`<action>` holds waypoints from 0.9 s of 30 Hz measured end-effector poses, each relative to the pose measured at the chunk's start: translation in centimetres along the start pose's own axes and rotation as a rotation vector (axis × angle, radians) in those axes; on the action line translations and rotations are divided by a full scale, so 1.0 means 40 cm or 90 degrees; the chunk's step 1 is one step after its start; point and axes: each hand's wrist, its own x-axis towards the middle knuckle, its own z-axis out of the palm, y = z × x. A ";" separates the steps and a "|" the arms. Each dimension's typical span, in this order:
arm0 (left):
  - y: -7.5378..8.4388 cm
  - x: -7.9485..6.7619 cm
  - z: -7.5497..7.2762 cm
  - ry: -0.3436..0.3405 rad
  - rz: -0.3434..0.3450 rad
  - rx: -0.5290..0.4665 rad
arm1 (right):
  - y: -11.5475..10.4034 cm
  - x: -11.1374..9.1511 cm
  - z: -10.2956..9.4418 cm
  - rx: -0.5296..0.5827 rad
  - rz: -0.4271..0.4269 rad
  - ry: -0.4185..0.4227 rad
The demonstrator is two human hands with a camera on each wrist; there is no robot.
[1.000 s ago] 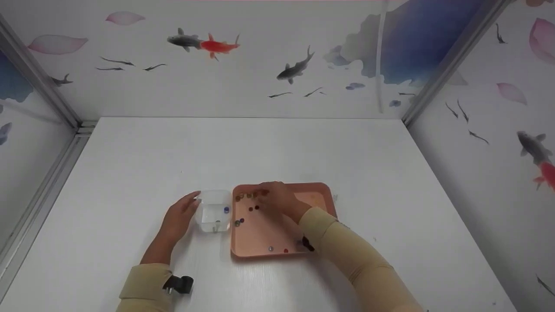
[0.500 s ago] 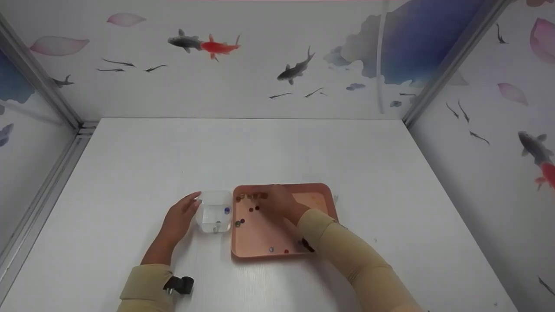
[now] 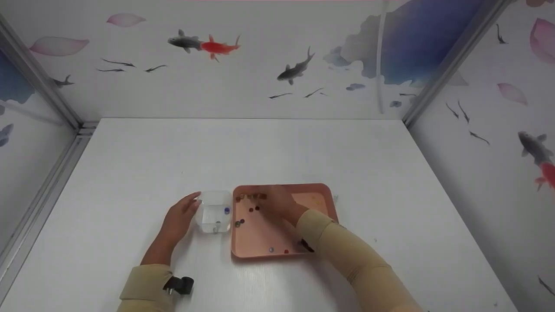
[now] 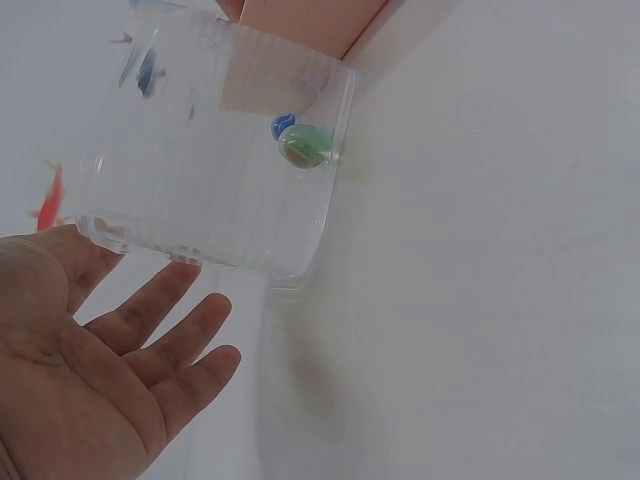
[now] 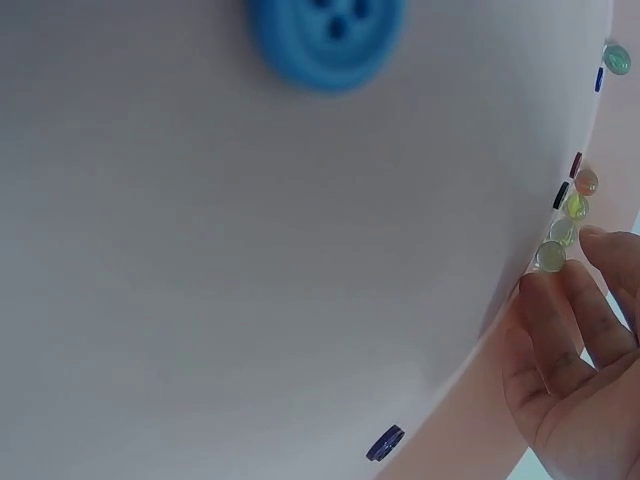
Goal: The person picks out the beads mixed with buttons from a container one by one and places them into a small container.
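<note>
Straight, spread fingers of my left hand (image 3: 178, 218) rest at the left side of a clear plastic container (image 3: 211, 213). Inside it lie a green marble (image 4: 306, 147) and a small blue piece (image 4: 284, 125). My right hand (image 3: 279, 201) reaches into a pink tray (image 3: 264, 238), fingertips right at a row of marbles along the far wall. In the right wrist view, a pale marble (image 5: 550, 257) sits beside the fingertips, with a gap between thumb and forefinger. Yellowish and orange marbles (image 5: 586, 181) continue the row. The right palm hides part of the tray.
Small dark buttons (image 3: 257, 208) lie in the tray's left half. A red piece (image 3: 286, 251) and a pale one (image 3: 271, 249) are by the near wall. A blue button (image 5: 325, 40) looms large in the right wrist view. The container stands close beside the tray on a white table (image 3: 173, 151).
My right hand has come down slightly toward the tray's marbles, then stayed nearly still for the last half second. My left hand and the container have not moved.
</note>
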 end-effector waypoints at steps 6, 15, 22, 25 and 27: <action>-0.004 0.002 0.001 -0.004 0.004 -0.001 | 0.005 0.000 0.000 0.008 -0.014 0.007; -0.008 0.005 -0.001 -0.014 -0.006 -0.005 | 0.007 0.010 0.006 0.033 -0.012 0.013; -0.009 0.005 -0.001 -0.013 -0.006 -0.010 | 0.004 0.005 0.011 0.017 -0.010 0.034; -0.008 0.004 -0.001 -0.011 -0.001 -0.010 | 0.003 0.005 0.014 0.022 0.002 0.039; -0.008 0.004 -0.002 -0.011 0.002 -0.010 | 0.002 0.004 0.016 0.033 0.019 0.037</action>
